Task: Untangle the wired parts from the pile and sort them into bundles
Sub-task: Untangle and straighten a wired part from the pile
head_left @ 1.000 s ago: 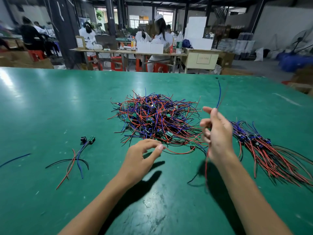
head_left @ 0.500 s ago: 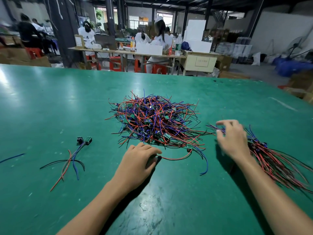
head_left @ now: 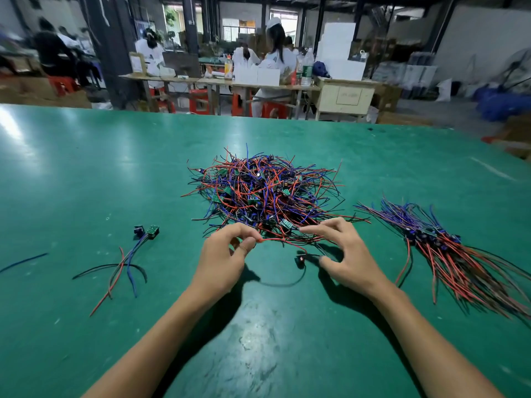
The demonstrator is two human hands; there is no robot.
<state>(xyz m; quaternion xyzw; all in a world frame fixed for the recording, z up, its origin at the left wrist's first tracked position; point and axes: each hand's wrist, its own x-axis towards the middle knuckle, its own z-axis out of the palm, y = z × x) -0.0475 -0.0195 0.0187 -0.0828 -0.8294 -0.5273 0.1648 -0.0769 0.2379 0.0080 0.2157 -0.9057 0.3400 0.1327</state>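
Two hands work the near edge of the tangled wire pile (head_left: 264,193). Left hand (head_left: 227,254) pinches a red wire (head_left: 275,239); right hand (head_left: 342,251), fingers spread, hovers. Draw slowly toward the sorted bundle (head_left: 448,245), freeing snags.

The sorted bundle (head_left: 459,254) is cut off by the right edge, so its wire ends are not seen. A loose blue wire (head_left: 23,262) is cut by the left edge. Inside the tangled pile (head_left: 264,193) single parts cannot be told apart. The workers (head_left: 273,56) behind are blurred.
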